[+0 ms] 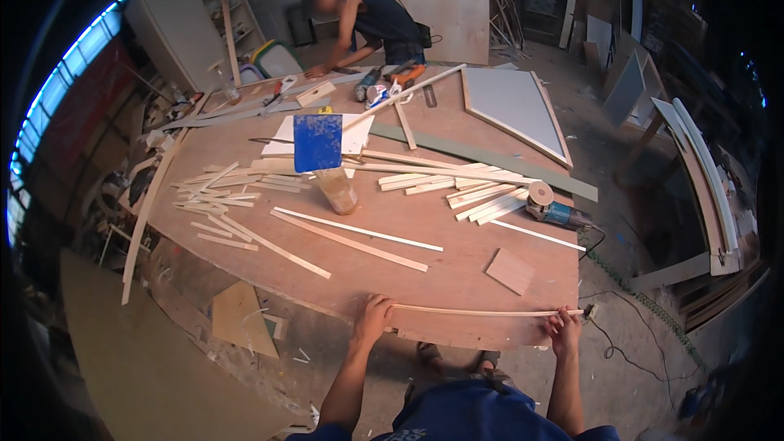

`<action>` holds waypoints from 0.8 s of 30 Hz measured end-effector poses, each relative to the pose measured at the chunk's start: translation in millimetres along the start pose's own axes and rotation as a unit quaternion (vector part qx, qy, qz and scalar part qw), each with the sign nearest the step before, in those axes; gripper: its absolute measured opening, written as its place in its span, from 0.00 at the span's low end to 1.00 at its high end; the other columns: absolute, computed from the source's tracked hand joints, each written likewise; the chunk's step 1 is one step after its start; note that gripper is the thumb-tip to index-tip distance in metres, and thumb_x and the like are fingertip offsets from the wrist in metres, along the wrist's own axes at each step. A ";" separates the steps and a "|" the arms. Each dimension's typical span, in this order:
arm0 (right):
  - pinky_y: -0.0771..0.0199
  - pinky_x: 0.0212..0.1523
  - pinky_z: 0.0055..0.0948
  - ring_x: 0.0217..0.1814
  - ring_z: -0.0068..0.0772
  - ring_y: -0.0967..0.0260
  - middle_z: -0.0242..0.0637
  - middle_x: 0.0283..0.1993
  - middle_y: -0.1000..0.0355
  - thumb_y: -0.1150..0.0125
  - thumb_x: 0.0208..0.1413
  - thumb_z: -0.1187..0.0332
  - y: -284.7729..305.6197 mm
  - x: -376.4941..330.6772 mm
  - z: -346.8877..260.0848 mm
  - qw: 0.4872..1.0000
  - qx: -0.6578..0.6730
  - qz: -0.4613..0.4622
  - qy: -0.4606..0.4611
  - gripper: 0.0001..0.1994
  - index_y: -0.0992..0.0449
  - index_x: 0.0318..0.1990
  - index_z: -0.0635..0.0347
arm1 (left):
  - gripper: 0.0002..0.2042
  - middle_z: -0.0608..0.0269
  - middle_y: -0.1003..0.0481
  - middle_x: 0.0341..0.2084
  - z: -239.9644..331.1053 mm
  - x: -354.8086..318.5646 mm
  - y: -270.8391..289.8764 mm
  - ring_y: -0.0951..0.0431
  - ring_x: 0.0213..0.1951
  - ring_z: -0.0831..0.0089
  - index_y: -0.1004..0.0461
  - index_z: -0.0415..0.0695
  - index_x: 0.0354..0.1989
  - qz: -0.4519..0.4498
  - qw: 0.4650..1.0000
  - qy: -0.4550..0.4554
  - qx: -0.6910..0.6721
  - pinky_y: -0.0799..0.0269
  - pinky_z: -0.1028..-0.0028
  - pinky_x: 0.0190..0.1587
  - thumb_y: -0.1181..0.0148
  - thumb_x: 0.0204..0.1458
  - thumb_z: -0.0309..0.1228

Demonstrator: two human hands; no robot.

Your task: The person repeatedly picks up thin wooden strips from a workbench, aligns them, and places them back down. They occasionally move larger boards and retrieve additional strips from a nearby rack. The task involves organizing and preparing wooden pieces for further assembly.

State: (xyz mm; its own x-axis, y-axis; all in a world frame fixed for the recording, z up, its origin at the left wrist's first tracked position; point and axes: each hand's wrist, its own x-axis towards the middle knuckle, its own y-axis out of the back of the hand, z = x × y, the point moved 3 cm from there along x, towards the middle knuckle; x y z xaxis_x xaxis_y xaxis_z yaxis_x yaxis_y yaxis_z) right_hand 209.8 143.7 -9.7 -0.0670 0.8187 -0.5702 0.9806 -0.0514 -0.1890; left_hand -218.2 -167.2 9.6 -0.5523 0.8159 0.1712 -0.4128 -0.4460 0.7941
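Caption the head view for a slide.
Left hand and right hand hold a thin wooden strip near the front edge of a cluttered workbench.

Your shirt [469,415]: deep blue, pale print [407,434] low on the front, partly cut off. Blue sleeves [600,433] stop well short of your wrists; forearms [346,388] bare. Left hand [376,315] and right hand [563,331] ungloved. Your footwear [488,358] dark, type too small to tell.
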 end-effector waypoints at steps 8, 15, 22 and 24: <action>0.18 0.30 0.33 0.34 0.30 0.22 0.35 0.41 0.25 0.32 0.65 0.66 30.3 4.5 -8.3 0.992 -0.061 0.076 0.080 0.18 0.32 0.57 0.53 | 0.11 0.56 0.21 0.43 -13.8 -14.4 -23.6 0.22 0.49 0.54 0.18 0.44 0.45 0.039 0.999 0.008 0.015 0.27 0.57 0.55 0.35 0.53 0.25; 0.23 0.40 0.40 0.37 0.40 0.21 0.41 0.36 0.22 0.25 0.52 0.69 51.8 2.3 -40.1 0.811 -0.478 -0.072 0.330 0.12 0.20 0.40 0.63 | 0.23 0.57 0.24 0.55 1.1 -22.3 -21.1 0.28 0.62 0.54 0.23 0.49 0.60 0.012 0.985 0.052 0.165 0.41 0.46 0.70 0.40 0.54 0.20; 0.27 0.48 0.47 0.48 0.53 0.27 0.44 0.43 0.25 0.25 0.49 0.68 75.1 4.9 -40.1 0.664 -0.549 -0.139 0.488 0.17 0.20 0.46 0.60 | 0.30 0.54 0.32 0.64 148.2 -54.1 -55.7 0.34 0.66 0.50 0.33 0.43 0.69 0.078 0.990 0.060 0.103 0.44 0.44 0.71 0.38 0.54 0.24; 0.29 0.46 0.48 0.47 0.54 0.29 0.45 0.43 0.24 0.26 0.52 0.67 79.4 3.2 -40.7 0.656 -0.552 -0.141 0.495 0.15 0.20 0.46 0.61 | 0.31 0.47 0.31 0.64 197.7 -68.7 -102.0 0.32 0.64 0.47 0.35 0.43 0.70 -0.001 0.997 0.014 0.079 0.35 0.55 0.66 0.40 0.55 0.24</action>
State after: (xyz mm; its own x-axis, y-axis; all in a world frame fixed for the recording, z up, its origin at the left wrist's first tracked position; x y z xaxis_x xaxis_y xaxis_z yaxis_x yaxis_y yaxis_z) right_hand 294.9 165.6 6.0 -0.6583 0.7044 0.2656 0.5275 0.1798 0.8303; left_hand 5.0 -105.0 32.1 -0.5727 0.8050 0.1548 -0.2955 -0.3789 0.8770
